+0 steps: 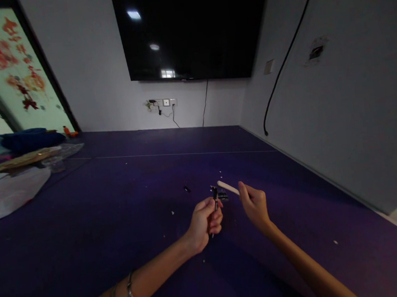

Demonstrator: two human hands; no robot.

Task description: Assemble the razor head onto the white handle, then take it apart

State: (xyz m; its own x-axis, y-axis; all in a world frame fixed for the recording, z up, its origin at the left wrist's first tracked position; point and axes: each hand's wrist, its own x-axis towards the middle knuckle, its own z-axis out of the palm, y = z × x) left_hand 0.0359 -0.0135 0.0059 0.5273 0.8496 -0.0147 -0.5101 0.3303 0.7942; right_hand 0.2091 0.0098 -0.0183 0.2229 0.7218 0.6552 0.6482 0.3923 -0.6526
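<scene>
My left hand (204, 223) is closed around a small, slim black-and-silver object (215, 193), held upright with its top above the thumb; its exact kind is too small to make out. My right hand (256, 205) grips a pale, wooden-looking stick (228, 188). The stick's rounded end points left, close to the top of the black-and-silver object; whether they touch I cannot tell. Just behind my left fingers, a small black object (223, 196) lies on the purple surface (122, 232). Farther left lies another small black piece (187, 189).
Small pale crumbs (172, 212) are scattered over the surface. A white plastic bag (15, 193) and dark blue cloth (30, 139) lie at the left. Beyond are a wall-mounted television (193, 31), wall sockets (166, 103) and a black cable (286, 59) hanging on the right wall.
</scene>
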